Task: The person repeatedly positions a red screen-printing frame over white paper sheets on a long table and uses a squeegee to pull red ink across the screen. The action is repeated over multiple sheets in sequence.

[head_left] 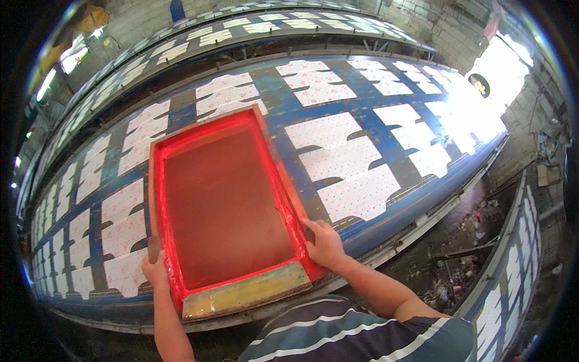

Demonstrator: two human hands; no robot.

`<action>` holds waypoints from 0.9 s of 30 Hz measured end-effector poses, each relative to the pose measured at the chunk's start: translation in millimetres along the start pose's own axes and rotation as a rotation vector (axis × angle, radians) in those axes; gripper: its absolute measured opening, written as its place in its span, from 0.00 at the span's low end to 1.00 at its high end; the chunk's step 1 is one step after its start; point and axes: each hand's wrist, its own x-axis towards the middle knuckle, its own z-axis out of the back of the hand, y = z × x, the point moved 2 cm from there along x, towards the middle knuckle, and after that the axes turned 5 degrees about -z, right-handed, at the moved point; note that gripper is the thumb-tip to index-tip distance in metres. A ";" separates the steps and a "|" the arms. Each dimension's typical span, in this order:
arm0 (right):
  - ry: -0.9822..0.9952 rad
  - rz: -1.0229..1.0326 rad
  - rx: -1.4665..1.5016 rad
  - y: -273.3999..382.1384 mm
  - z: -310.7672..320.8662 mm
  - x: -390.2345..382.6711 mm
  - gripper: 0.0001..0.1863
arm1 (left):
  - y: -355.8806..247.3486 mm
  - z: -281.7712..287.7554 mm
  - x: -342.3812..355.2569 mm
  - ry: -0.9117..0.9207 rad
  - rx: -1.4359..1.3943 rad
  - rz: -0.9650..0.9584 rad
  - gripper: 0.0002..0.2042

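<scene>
A wooden screen printing frame (267, 133) lies tilted over the long blue table, its inner edges smeared with bright red ink. Dark red mesh (226, 205) fills it, and a worn yellowish strip (247, 291) crosses its near end. My left hand (156, 271) is closed on the frame's left side near the front corner. Beside those fingers a small brown block (155, 248) sticks up; its kind I cannot make out. My right hand (325, 243) grips the right side, fingers curled over the rim. Cut white fabric pieces (356, 187) with small printed dots lie beside the frame.
The blue table (422, 175) curves away to both sides, bearing rows of white pieces. More tables (241, 27) with similar pieces stand behind, and another (512, 289) at the right. Scraps litter the floor (452, 277) between. A round black fan (479, 85) is near the bright window.
</scene>
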 end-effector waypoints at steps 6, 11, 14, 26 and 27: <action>-0.037 -0.054 0.056 18.7 6.9 6.5 0.25 | 4.7 -2.3 -1.9 0.044 -0.208 0.060 0.12; -0.075 0.061 0.137 29.6 32.9 11.2 0.22 | -10.4 9.0 3.5 0.129 -0.443 0.169 0.12; -0.104 0.098 0.079 20.3 50.6 24.6 0.20 | -31.9 4.9 -3.8 0.131 -0.610 0.101 0.11; -0.134 -0.197 0.071 -141.7 158.6 61.8 0.19 | -191.4 -119.5 -88.9 0.087 -0.567 0.144 0.14; -0.137 -0.206 0.076 -160.8 168.8 63.1 0.20 | -205.5 -133.3 -99.9 0.084 -0.546 0.146 0.14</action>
